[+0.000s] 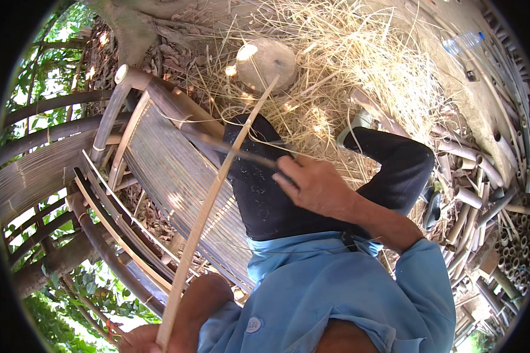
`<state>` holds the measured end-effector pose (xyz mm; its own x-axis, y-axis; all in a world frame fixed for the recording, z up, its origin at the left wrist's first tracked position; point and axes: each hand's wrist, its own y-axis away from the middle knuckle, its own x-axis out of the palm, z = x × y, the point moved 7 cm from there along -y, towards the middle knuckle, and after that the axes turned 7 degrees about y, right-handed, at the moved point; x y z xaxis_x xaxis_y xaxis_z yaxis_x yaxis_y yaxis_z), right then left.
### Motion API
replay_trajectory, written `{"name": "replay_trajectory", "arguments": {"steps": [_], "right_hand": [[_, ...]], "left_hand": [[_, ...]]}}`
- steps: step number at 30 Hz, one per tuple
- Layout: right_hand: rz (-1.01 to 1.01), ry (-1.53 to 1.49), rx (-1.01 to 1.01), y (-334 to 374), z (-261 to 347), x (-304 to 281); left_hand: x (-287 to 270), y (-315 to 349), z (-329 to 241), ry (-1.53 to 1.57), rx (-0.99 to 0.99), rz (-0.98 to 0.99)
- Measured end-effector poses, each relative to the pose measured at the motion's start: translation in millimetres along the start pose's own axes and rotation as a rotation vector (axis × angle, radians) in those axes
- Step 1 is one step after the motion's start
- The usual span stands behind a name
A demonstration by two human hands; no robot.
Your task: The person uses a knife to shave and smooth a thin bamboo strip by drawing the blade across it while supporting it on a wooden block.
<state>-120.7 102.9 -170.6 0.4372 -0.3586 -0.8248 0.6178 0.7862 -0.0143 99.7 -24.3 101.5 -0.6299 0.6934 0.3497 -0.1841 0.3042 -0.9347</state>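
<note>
A long, pale bamboo strip slants from the lower left up across my lap, its far tip near the wooden stump. My left hand, at the lower left edge, is closed around the strip's near end. My right hand is closed on a knife, held above my thigh. The blade is smeared by motion and points left, crossing the strip; whether it touches the strip I cannot tell. Thin, curly fibres lie on my dark trousers and blue shirt.
I sit on a slatted bamboo bench with a bamboo frame at the left. Ahead stand a round wooden stump and a heap of straw-like shavings. A plastic bottle lies at the far right, near piled bamboo pieces.
</note>
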Motion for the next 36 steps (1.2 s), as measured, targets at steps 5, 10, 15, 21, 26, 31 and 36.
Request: {"name": "replay_trajectory", "arguments": {"steps": [5,10,15,21,26,31,36], "right_hand": [[-0.207,0.112,-0.434,-15,14,-1],[-0.167,-0.014,-0.168,-39,-14,8],[-0.204,0.090,-0.555,-15,-14,6],[-0.079,0.150,-0.179,-34,-48,34],[0.140,0.210,-0.052,-45,-148,70],[0.124,0.126,0.044,-53,-123,55],[-0.126,0.060,-0.343,-18,4,-13]], "left_hand": [[10,3,0,-0.084,-0.041,0.040],[7,-3,-8,-0.190,-0.031,0.069],[5,5,5,0.005,-0.061,-0.066],[3,0,-5,-0.187,0.055,-0.147],[5,-2,4,-0.166,-0.047,-0.015],[10,41,40,-0.024,-0.177,0.022],[19,72,65,0.104,-0.235,0.073]]}}
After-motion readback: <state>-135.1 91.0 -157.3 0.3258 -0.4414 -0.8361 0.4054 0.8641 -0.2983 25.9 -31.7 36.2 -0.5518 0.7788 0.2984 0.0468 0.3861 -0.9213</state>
